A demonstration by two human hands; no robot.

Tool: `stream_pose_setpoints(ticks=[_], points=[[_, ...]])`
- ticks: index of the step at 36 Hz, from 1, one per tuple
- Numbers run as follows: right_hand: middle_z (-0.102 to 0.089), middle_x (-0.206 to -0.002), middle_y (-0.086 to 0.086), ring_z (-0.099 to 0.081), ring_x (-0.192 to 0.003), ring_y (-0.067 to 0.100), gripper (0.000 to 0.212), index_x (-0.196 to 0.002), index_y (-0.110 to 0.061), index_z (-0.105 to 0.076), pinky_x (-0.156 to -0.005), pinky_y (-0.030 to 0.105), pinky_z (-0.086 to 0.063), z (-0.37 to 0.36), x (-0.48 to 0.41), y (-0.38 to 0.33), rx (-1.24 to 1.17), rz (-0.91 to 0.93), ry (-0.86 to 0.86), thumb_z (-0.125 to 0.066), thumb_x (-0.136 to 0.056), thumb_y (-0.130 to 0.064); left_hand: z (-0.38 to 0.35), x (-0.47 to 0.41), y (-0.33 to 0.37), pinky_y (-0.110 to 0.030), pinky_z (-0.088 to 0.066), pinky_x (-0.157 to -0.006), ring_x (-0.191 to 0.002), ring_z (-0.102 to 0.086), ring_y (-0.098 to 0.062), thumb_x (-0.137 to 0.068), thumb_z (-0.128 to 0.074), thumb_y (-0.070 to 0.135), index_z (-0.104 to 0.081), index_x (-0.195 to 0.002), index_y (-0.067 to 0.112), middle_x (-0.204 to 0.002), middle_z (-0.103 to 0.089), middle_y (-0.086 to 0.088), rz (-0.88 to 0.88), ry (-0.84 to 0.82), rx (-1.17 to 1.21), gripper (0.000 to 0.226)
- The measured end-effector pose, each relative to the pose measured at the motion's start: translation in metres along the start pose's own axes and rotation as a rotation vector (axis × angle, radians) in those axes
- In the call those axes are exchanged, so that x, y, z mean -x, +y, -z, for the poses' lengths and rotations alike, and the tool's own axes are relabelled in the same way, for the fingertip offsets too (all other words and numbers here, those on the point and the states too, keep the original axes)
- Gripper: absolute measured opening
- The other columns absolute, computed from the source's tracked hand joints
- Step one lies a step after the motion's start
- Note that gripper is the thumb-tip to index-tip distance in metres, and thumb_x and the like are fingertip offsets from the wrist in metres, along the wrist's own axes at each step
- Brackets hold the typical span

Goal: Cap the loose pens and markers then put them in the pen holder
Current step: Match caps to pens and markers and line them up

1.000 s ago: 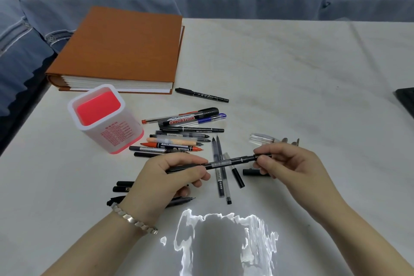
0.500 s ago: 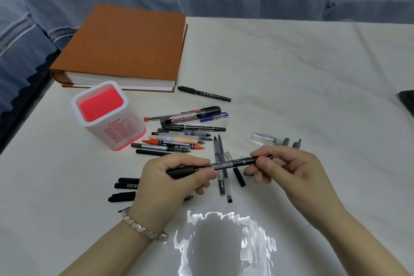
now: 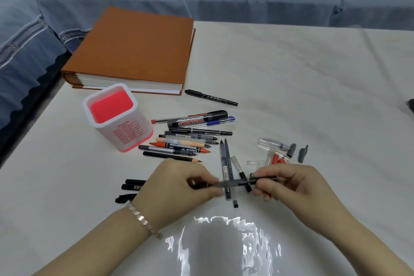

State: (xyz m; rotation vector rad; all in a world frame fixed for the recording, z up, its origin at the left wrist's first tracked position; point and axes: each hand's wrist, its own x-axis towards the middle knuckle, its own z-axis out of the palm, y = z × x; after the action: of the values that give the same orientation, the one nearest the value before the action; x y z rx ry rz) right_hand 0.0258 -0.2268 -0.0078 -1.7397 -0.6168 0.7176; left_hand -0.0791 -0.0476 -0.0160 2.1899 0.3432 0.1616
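Both hands hold one black pen (image 3: 235, 182) level above the table. My left hand (image 3: 177, 188) grips its left end, and my right hand (image 3: 289, 184) pinches the black cap on its right end. Under the pen lie two grey pens (image 3: 226, 170) pointing away from me. A pile of several uncapped pens and markers (image 3: 190, 139) lies beyond my left hand. Next to the pile, on its left, stands the white and pink pen holder (image 3: 118, 116), with nothing visible inside. Loose caps (image 3: 280, 152) are scattered beyond my right hand.
An orange album (image 3: 134, 51) lies at the back left of the white table. A lone black marker (image 3: 210, 97) rests beside it. A few black markers (image 3: 132, 188) sit left of my left hand. A blue sofa runs behind the table.
My right hand has slid left along the pen and its cap has closed in on the barrel. The pen sits lower and more level. The view has tilted slightly.
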Motion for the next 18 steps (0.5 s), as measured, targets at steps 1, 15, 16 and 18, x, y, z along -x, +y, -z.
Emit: stream_pose_setpoints(ticks=[1, 15, 16, 18], points=[[-0.070, -0.062, -0.007, -0.058, -0.052, 0.002, 0.015, -0.073, -0.028, -0.070, -0.059, 0.010, -0.044, -0.002, 0.000, 0.001, 0.095, 0.047, 0.007, -0.067, -0.078, -0.014, 0.000, -0.001, -0.002, -0.020, -0.049, -0.071, -0.073, -0.061, -0.003, -0.069, -0.072, 0.042, -0.073, -0.079, 0.033, -0.075, -0.071, 0.013, -0.010, -0.077, -0.164, 0.013], [-0.068, -0.066, -0.024, -0.063, -0.062, -0.002, 0.018, -0.067, -0.037, -0.067, -0.062, 0.007, -0.045, -0.020, -0.015, -0.001, 0.189, 0.191, 0.026, -0.068, -0.077, -0.021, -0.003, -0.011, 0.001, -0.014, -0.039, -0.062, -0.067, -0.052, 0.001, -0.081, -0.044, 0.043, -0.054, -0.094, 0.039, -0.067, -0.058, 0.016, -0.045, -0.220, -0.048, 0.018], [-0.067, -0.068, -0.029, -0.063, -0.064, -0.004, 0.010, -0.071, -0.037, -0.066, -0.063, 0.006, -0.045, -0.019, -0.016, -0.002, 0.206, 0.214, 0.017, -0.066, -0.074, -0.028, 0.000, -0.013, 0.001, -0.017, -0.041, -0.061, -0.059, -0.051, -0.003, -0.081, -0.045, 0.040, -0.060, -0.087, 0.030, -0.060, -0.056, 0.010, -0.011, -0.251, 0.024, 0.018], [-0.065, -0.072, -0.034, -0.063, -0.066, -0.005, 0.008, -0.079, -0.040, -0.064, -0.064, 0.007, -0.046, -0.018, -0.017, -0.004, 0.236, 0.251, -0.022, -0.059, -0.072, -0.039, 0.004, -0.015, 0.001, -0.020, -0.039, -0.054, -0.048, -0.043, -0.006, -0.087, -0.048, 0.032, -0.064, -0.083, 0.011, -0.052, -0.050, 0.007, 0.080, -0.340, 0.174, 0.027]])
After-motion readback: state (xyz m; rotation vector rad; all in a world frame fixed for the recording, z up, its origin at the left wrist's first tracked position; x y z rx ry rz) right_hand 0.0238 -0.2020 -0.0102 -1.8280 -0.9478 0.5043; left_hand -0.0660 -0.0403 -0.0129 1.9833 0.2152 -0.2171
